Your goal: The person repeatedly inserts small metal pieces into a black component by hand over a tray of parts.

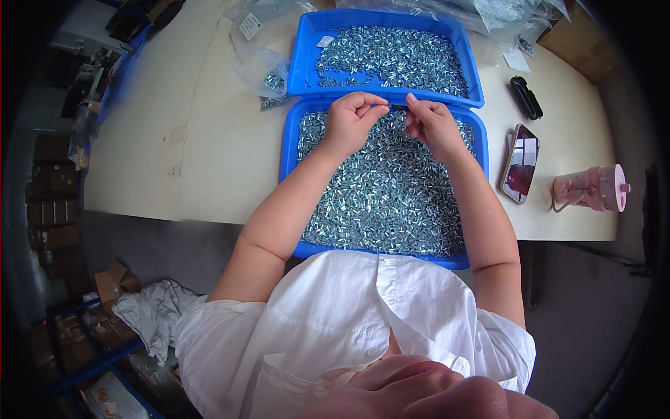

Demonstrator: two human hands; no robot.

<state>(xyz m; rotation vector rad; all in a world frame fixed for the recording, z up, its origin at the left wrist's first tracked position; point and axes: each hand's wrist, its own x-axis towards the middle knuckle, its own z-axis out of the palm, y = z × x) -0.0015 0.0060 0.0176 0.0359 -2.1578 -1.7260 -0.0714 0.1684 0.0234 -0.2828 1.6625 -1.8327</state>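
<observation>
Over the far part of the near blue tray (287, 150), my left hand (351, 124) is closed, thumb and forefinger pinched together. What sits in that pinch, if anything, is too small to make out. My right hand (434, 126) is closed too, a short distance to the right, with its thumb and fingers on a small dark piece (398, 107). This piece lies in the gap between the two hands. Below them, small shiny metal pins or sleeves (387, 188) fill the near tray. Behind it stands a second blue tray (304, 52), partly covered with similar metal pieces (398, 56).
A plastic bag (262, 66) with metal pieces lies left of the trays. On the right are a black case (525, 98), a phone (520, 164) and a pink cup (590, 188) on its side. Clear plastic bags (506, 21) and a cardboard box (583, 42) stand at the back.
</observation>
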